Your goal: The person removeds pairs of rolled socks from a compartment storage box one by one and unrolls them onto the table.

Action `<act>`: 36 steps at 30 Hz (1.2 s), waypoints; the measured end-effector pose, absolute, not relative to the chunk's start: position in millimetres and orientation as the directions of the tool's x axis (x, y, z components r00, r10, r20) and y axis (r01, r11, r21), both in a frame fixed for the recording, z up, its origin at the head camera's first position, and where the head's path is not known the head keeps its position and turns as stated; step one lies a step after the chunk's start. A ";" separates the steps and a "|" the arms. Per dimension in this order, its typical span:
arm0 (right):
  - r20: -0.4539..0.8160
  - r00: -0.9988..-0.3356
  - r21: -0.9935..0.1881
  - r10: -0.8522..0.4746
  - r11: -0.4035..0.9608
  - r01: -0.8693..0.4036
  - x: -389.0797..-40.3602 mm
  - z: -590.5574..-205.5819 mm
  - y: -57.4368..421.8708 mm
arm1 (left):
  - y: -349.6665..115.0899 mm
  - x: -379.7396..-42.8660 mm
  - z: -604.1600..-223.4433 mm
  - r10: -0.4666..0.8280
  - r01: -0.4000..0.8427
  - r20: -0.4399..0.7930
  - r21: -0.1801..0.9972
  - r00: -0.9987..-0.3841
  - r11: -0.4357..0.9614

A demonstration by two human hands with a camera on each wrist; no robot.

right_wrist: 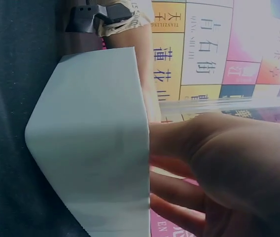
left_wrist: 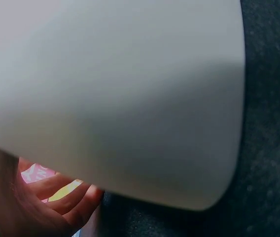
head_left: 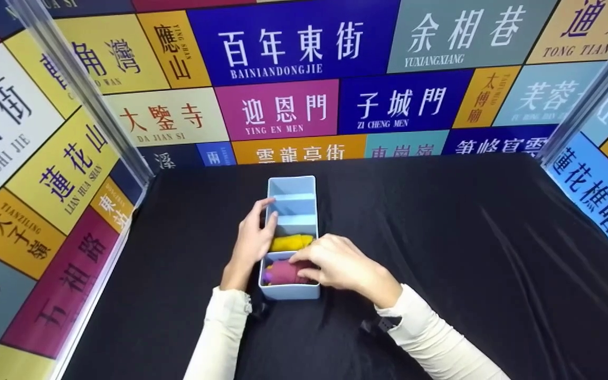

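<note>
A light-blue divided storage box (head_left: 289, 292) stands lengthwise in front of me. My left hand (head_left: 251, 232) holds its left wall, thumb and index finger at the rim. Over the nearest compartment, my right hand (head_left: 343, 264) pinches a maroon rolled cloth (head_left: 284, 272) between thumb and fingers. Bits of purple and yellow show beside that roll. One compartment farther back lies a yellow rolled cloth (head_left: 289, 243). In both wrist views the box wall (right_wrist: 90, 138) blocks the contents, and the right fingers (right_wrist: 177, 190) reach behind its rim.
Black cloth (head_left: 415, 221) covers the table and shows some creases on the right. Panels with printed place names (head_left: 277, 111) surround its back and sides, with clear corner posts (head_left: 98, 100) at left and right. A black strap (head_left: 388, 322) circles the right wrist.
</note>
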State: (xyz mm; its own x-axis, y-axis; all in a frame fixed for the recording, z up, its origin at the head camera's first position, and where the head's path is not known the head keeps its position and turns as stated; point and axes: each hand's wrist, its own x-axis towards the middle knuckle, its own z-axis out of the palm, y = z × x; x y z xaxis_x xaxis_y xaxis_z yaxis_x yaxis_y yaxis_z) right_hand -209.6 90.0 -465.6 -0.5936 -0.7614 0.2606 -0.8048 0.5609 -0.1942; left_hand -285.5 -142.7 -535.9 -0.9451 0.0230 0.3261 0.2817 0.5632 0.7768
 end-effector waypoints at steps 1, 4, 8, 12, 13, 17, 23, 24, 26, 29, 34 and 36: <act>0.250 -0.599 -0.192 -0.761 0.568 -0.800 -209.7 -465.4 89.1 | -142.9 -285.6 -536.4 0.023 0.281 0.324 0.778 -0.946 0.562; 0.226 -0.614 -0.179 -0.757 0.587 -0.790 -211.2 -465.4 85.6 | -142.8 -285.3 -536.0 0.021 0.280 0.323 0.782 -0.946 0.557; 0.205 -0.611 -0.148 -0.765 0.593 -0.791 -212.7 -464.8 80.7 | -143.1 -284.9 -536.2 0.020 0.279 0.322 0.784 -0.946 0.555; 0.161 -0.616 -0.137 -0.771 0.601 -0.787 -213.0 -461.9 76.9 | -143.2 -285.3 -537.0 0.016 0.273 0.319 0.784 -0.948 0.558; 0.147 -0.621 -0.139 -0.770 0.606 -0.783 -213.0 -461.1 76.1 | -143.2 -285.3 -537.1 0.015 0.271 0.317 0.784 -0.948 0.558; 0.097 -0.646 -0.154 -0.757 0.630 -0.761 -212.7 -458.5 73.2 | -142.9 -285.4 -536.4 0.014 0.264 0.311 0.782 -0.950 0.565; 0.076 -0.657 -0.144 -0.750 0.644 -0.751 -211.9 -458.9 71.5 | -143.0 -285.6 -535.3 0.014 0.261 0.308 0.781 -0.951 0.568; 0.079 -0.658 -0.140 -0.749 0.645 -0.751 -211.8 -459.2 71.6 | -142.9 -285.6 -535.3 0.013 0.261 0.308 0.781 -0.951 0.567; 0.093 -0.656 -0.132 -0.749 0.644 -0.754 -212.3 -460.4 71.5 | -142.8 -285.8 -535.4 0.012 0.262 0.309 0.783 -0.951 0.564; 0.116 -0.651 -0.121 -0.750 0.640 -0.759 -213.4 -461.9 71.1 | -142.5 -285.3 -535.6 0.011 0.260 0.308 0.783 -0.951 0.565; 0.129 -0.642 -0.109 -0.756 0.633 -0.767 -214.6 -462.8 70.5 | -143.2 -285.4 -535.4 0.015 0.259 0.303 0.785 -0.953 0.563; 0.131 -0.641 -0.114 -0.757 0.631 -0.768 -214.8 -463.3 70.7 | -144.0 -285.3 -534.9 0.016 0.259 0.302 0.786 -0.953 0.561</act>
